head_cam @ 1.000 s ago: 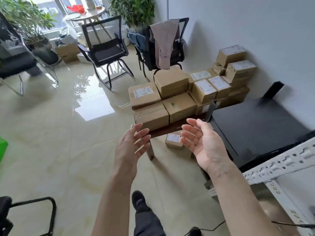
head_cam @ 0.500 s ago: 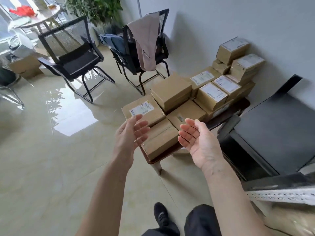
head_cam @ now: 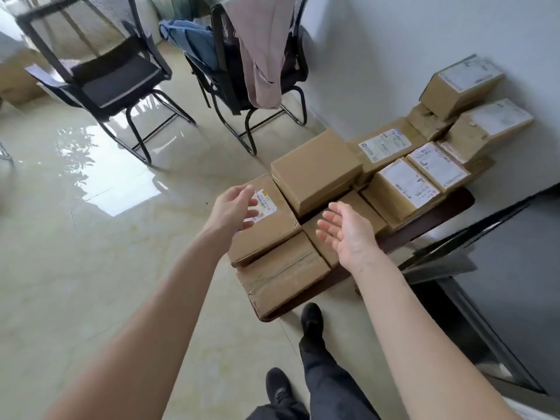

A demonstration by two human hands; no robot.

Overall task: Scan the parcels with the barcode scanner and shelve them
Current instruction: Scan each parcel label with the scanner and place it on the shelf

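Both hands (head_cam: 235, 209) nearer the parcels (head_cam: 315, 174), left fingers (head_cam: 251, 204) over one label.

bright daylight, glare on the floor (head_cam: 115, 195), blurred edges.

The low table (head_cam: 430, 221) is my landmark; it stands against the wall (head_cam: 424, 40), with parcels all over its top. On its near end lies one parcel (head_cam: 281, 274); just behind that, a labelled parcel (head_cam: 266, 225). My left hand (head_cam: 233, 212) hovers over the labelled parcel, and my right hand (head_cam: 348, 234) hovers over the table's middle. Beyond my hands a parcel (head_cam: 315, 171) sits stacked on others. At the far end, more parcels (head_cam: 466, 116) pile up by the wall. Left of the table, across the floor (head_cam: 75, 237), stand two chairs (head_cam: 242, 71). Right of the table lies a flat panel (head_cam: 515, 268). My feet (head_cam: 310, 316) are before its near end.
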